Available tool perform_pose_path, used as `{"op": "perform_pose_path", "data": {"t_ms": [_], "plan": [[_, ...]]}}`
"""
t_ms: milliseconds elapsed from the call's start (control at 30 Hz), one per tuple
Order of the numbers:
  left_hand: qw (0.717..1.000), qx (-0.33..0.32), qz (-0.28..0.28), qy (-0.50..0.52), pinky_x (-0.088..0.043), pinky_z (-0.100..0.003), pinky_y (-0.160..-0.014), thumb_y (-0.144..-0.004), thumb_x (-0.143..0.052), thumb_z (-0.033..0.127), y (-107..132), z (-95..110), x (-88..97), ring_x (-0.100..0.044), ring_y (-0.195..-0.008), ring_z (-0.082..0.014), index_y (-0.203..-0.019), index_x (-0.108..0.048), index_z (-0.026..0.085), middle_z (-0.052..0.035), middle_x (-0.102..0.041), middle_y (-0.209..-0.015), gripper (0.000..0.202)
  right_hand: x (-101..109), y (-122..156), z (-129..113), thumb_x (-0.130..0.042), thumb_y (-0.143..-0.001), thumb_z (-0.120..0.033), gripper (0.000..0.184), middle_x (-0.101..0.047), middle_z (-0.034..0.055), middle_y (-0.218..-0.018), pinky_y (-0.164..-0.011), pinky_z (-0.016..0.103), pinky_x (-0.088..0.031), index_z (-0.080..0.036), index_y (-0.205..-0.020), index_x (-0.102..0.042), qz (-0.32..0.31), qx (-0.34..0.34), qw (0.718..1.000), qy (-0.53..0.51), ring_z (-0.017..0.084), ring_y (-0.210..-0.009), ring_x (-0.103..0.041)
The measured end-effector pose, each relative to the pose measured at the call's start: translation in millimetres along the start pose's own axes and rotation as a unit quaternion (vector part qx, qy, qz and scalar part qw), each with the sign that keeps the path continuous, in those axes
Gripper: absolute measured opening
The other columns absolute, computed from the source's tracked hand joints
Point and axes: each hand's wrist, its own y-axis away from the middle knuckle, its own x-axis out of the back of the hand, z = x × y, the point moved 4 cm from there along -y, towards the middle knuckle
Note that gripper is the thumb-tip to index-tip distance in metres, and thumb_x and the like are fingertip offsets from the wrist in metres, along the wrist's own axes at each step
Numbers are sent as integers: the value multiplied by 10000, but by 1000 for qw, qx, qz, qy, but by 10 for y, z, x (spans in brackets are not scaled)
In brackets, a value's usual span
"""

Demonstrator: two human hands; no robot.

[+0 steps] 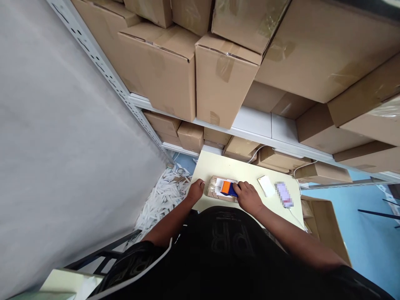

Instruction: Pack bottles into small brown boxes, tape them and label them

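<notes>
On the pale yellow table [218, 163] lies a small brown cardboard package [213, 192] with a white paper [218, 183] on top and shiny clear wrapping or tape at its left end. Over the paper sits a flat blue-and-orange object [225, 187], too small to identify. My right hand [249, 197] grips its blue right end, fingers curled over it. My left hand [195, 191] is closed at the table's left edge, apart from the package, thumb towards it. Whatever may be inside that fist is hidden.
A white box-like item [266, 186] and a phone-shaped blurred item [283, 194] with a cable lie on the right. Shelves of cardboard boxes [226, 79] rise behind. White paper strips [161, 198] cover the floor at left. An open carton [325, 223] stands right.
</notes>
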Motion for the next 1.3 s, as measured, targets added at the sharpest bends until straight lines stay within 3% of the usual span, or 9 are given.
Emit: {"op": "perform_pose_path", "data": {"t_ms": [100,233,367,467,633,900,1100,1200,1300], "plan": [[1000,3,-4,-16,-479,-315,-820,-1030,-455,353,-5,61,-218,-683,-950,-238,-1007,-660,202,-94,-719,-966,256,-36,-25,-25,-502,-965,-174,428,-598,166,-1204,-903,404,-383,-161,-1392,-539,-7,-12,1000,9,303,-1055,-494],[996,-14,29,-85,-488,-424,-994,-969,-555,347,-27,93,-85,-631,-1175,-322,-1285,-614,132,-197,-664,-1236,387,-36,-50,-12,-511,-949,-164,446,-597,168,-1190,-890,406,-372,-168,-1394,-536,-25,-23,999,4,307,-1051,-490],[966,-237,22,-103,-344,-446,-1222,-930,-478,190,80,363,72,-456,-1442,-289,-1438,-552,145,-156,-542,-1508,515,-35,-68,-7,-495,-959,-172,440,-599,168,-1202,-880,413,-372,-178,-1397,-532,-36,-38,999,-1,309,-1036,-499],[920,-364,-33,-144,-233,-494,-1281,-888,-566,303,251,578,-64,-252,-1570,-315,-1595,-365,128,-152,-328,-1676,755,-38,-69,21,-481,-982,-212,432,-598,166,-1217,-864,405,-376,-193,-1413,-515,-46,-49,998,-14,304,-1021,-516],[902,-354,-45,-241,-152,-531,-1285,-905,-576,606,318,634,-319,-110,-1603,-350,-1634,-235,51,-222,-209,-1703,978,-12,-82,69,-479,-980,-211,441,-592,163,-1230,-867,400,-391,-208,-1421,-502,-63,-49,996,-27,304,-1035,-533],[886,-366,-17,-284,-171,-506,-1283,-928,-537,669,243,570,-335,-170,-1593,-343,-1625,-279,56,-226,-263,-1683,963,49,-97,129,-521,-965,-247,465,-587,150,-1227,-884,395,-412,-216,-1428,-480,-79,-39,995,-46,302,-1042,-553],[886,-365,-16,-284,-188,-527,-1278,-920,-554,662,240,582,-356,-183,-1588,-359,-1625,-280,58,-234,-264,-1680,968,20,429,817,-548,-976,-327,469,-586,140,-1215,-911,380,-408,-211,-1425,-486,-77,-32,994,-65,289,-1037,-560],[893,-355,-23,-275,-183,-521,-1281,-911,-584,641,247,604,-344,-175,-1590,-354,-1630,-277,79,-225,-255,-1686,963,-123,852,1307,-586,-940,-315,503,-588,145,-1202,-912,379,-410,-193,-1420,-497,-91,-69,992,-56,290,-1030,-568],[902,-340,-38,-262,-164,-514,-1288,-897,-622,622,250,627,-341,-148,-1596,-345,-1630,-274,80,-225,-234,-1692,976,-366,1061,1531,-607,-900,-283,521,-599,140,-1178,-892,377,-421,-203,-1407,-515,-114,-79,989,-54,291,-1014,-587]]}}
